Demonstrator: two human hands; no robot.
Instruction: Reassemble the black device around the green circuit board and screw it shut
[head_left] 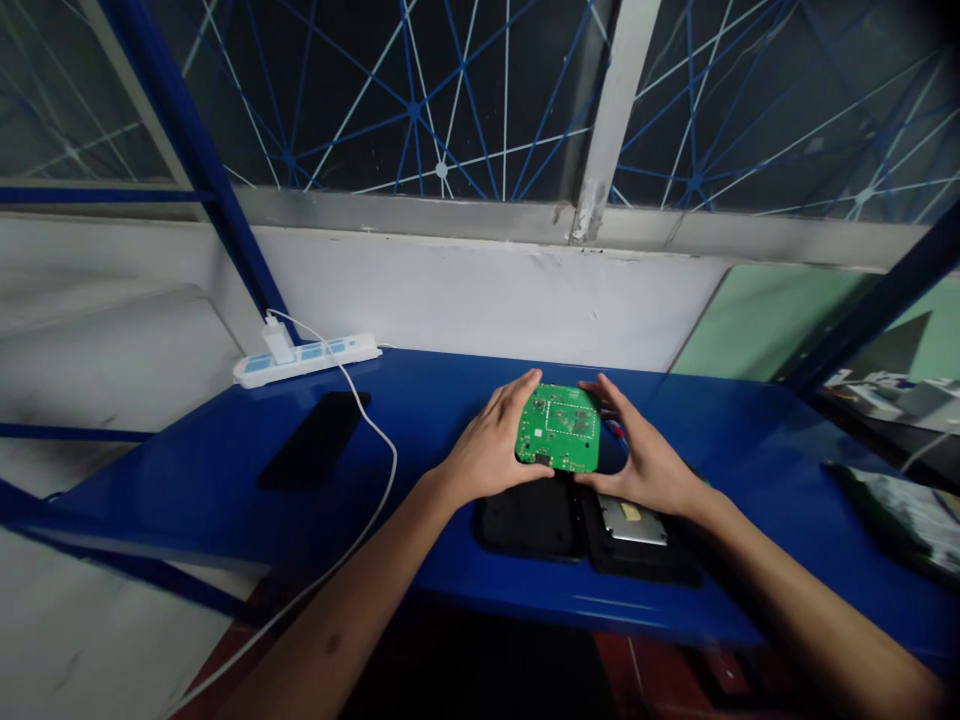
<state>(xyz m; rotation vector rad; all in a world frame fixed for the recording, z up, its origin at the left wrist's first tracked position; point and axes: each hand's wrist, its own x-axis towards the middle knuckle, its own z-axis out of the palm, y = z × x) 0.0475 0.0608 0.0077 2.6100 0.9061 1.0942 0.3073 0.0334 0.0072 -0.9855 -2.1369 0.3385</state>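
A green circuit board (559, 428) sits between a worker's two bare hands, tilted so that its component-dotted face looks back toward the wearer. The left hand (486, 442) frames the near-left side, fingers at the upper corner and thumb along the lower edge; the right hand (651, 460) mirrors it opposite, thumb beneath and fingers at the other upper corner. Both grips are parted only to the span of the board, which they appear to hold by its rim; how firmly they press cannot be told. Just below the left grip rests a black shell (529, 522), and below the right one a black housing (637, 562) bearing a metal plate (645, 530), both on the blue table (442, 375). The board looks light and stiff, likely smooth enough to slide under a loose touch, and its small mounted parts would probably suffer from pressure or bending. The bare margins and corners, about where the fingertips are now, seem the safest hold, with both hands kept level to avoid a twist.
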